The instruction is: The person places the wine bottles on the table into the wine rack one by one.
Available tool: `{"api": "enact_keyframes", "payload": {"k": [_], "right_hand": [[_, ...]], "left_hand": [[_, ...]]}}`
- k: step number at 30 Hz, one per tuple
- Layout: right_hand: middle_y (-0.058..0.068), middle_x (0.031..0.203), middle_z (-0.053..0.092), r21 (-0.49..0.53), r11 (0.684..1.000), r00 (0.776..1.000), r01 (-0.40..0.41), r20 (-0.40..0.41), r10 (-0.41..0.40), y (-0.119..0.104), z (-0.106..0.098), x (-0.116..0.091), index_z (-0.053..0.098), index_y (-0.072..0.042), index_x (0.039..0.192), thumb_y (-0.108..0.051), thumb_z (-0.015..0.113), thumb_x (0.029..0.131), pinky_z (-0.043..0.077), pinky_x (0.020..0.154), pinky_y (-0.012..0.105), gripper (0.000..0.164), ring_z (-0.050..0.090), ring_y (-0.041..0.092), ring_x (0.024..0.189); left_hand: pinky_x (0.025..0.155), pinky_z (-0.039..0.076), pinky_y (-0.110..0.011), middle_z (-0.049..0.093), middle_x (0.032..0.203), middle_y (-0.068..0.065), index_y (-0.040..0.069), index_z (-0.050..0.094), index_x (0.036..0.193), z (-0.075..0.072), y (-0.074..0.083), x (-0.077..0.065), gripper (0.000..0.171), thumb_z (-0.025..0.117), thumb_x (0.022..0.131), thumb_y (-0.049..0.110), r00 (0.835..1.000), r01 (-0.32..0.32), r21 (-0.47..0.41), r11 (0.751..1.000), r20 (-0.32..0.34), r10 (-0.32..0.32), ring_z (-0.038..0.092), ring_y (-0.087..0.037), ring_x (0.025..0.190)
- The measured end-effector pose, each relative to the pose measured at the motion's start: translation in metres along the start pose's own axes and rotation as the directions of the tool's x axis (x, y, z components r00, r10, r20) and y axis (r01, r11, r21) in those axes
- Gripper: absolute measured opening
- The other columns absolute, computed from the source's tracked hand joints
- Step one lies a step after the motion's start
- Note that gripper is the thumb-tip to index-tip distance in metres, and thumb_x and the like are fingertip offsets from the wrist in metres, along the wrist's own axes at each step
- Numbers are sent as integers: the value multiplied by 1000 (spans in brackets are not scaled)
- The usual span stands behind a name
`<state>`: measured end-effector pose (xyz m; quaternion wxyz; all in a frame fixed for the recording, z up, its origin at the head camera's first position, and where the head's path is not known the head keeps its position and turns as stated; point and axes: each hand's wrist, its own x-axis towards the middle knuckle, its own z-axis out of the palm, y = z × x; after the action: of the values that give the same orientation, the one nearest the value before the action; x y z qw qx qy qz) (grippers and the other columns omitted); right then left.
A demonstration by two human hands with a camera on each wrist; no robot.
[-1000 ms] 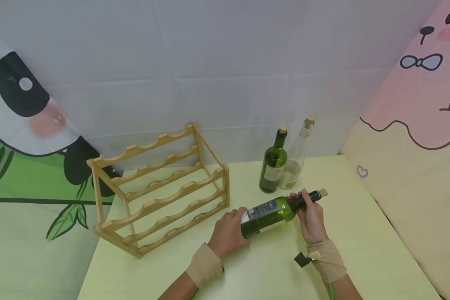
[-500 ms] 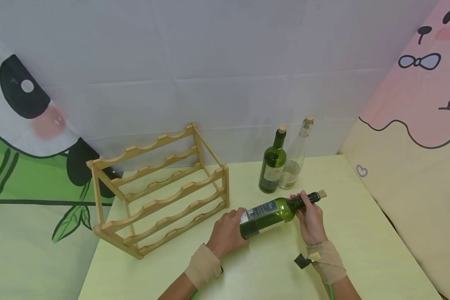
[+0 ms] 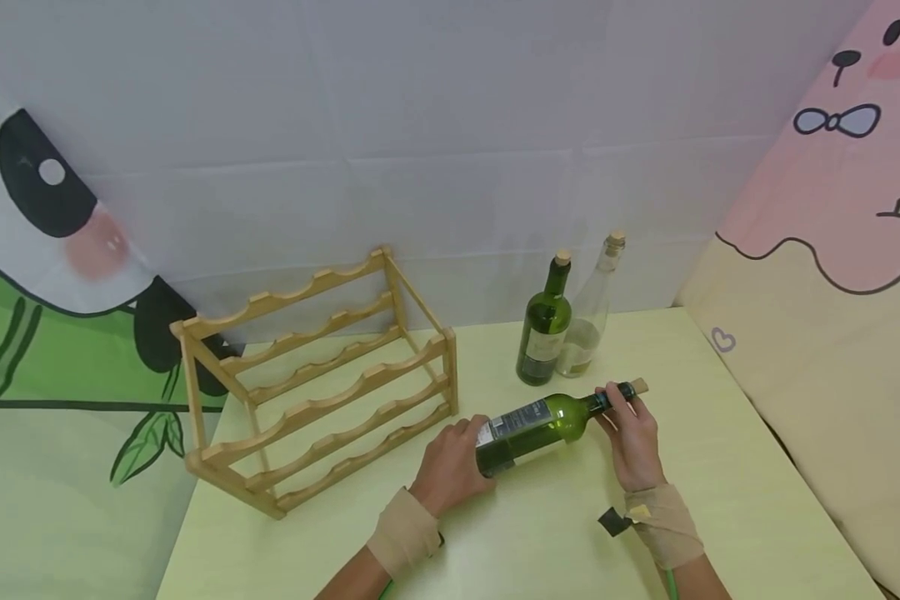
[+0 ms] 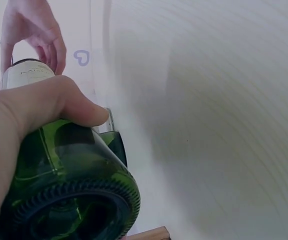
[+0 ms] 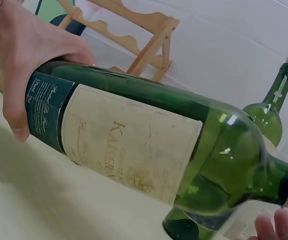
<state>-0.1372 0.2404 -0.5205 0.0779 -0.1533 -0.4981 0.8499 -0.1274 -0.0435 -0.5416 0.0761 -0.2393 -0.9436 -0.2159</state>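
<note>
A green wine bottle (image 3: 528, 433) with a cork lies in the air over the table, tilted slightly, its neck toward the right. My left hand (image 3: 453, 467) grips it round the base end; in the left wrist view the thumb (image 4: 79, 102) lies across the glass near the ribbed bottom. At the neck, my right hand (image 3: 630, 437) holds lightly near the mouth, with the cork (image 3: 640, 385) sticking out past the fingers. A cream label (image 5: 129, 142) faces the right wrist camera, where the right hand's fingertips (image 5: 280, 226) show just below the neck.
Behind the held bottle stand another corked green bottle (image 3: 544, 325) and a clear corked bottle (image 3: 587, 329), close together. To the left is a wooden wine rack (image 3: 322, 383) with scalloped rails. Printed cloth walls (image 3: 457, 208) border the pale table (image 3: 540, 542).
My right hand has slid along the neck toward the cork, its wrist shifting slightly right. The left hand keeps its grip, and the bottle has barely moved left.
</note>
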Motion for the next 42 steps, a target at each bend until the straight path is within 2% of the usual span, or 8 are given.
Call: {"api": "enact_keyframes", "payload": {"k": [5,10,18,24,31,36,42], "right_hand": [[-1,111,59,1,1000,1000,-7,-5,7,1,-10,0,54,-11,118,-25,60,100,38,104,38,24,62,15,104],[0,108,55,38,999,999,30,-10,-30,-1,-12,0,58,-11,110,-25,60,99,36,105,41,17,61,17,101],[-1,105,63,58,998,998,37,-47,-34,-6,-13,1,59,-13,109,-21,62,98,38,103,39,14,64,15,97],[5,112,66,52,995,995,88,-52,-85,-10,-16,4,60,-10,113,-18,63,98,39,102,40,17,66,14,98],[4,111,67,-11,993,990,117,-75,-118,-12,-16,4,53,0,126,-19,67,94,41,99,37,40,63,13,101],[0,106,65,-74,987,985,141,-85,-147,-14,-16,7,54,0,125,-18,68,94,39,98,39,39,62,13,101],[2,113,61,-159,975,983,158,-69,-171,-14,-20,12,48,1,132,-19,67,95,40,95,31,46,60,12,106]], "left_hand": [[58,43,-26,61,93,0,15,55,127,0,0,-1,79,87,58,35,1000,0,-6,1000,-1,0,54,-13,73],[57,43,-26,61,93,0,15,55,127,-1,0,-1,79,87,58,34,1000,2,-6,1000,2,-2,54,-14,72],[57,42,-25,61,93,0,15,55,128,0,-1,-1,79,87,59,35,1000,2,-2,1000,9,-2,54,-13,72],[56,43,-25,61,92,0,14,55,126,-1,-3,-1,79,88,58,34,1000,-18,16,1000,2,18,54,-13,72],[56,42,-23,60,90,1,14,55,124,-2,-4,-4,77,87,57,34,999,-34,24,999,5,34,53,-13,72],[58,43,-25,60,91,0,15,54,125,-3,-7,-4,78,88,57,34,999,-36,34,999,1,36,54,-15,75],[59,44,-27,61,92,0,14,54,125,-4,-9,-3,79,89,57,33,999,-40,46,998,11,40,54,-15,76]]}}
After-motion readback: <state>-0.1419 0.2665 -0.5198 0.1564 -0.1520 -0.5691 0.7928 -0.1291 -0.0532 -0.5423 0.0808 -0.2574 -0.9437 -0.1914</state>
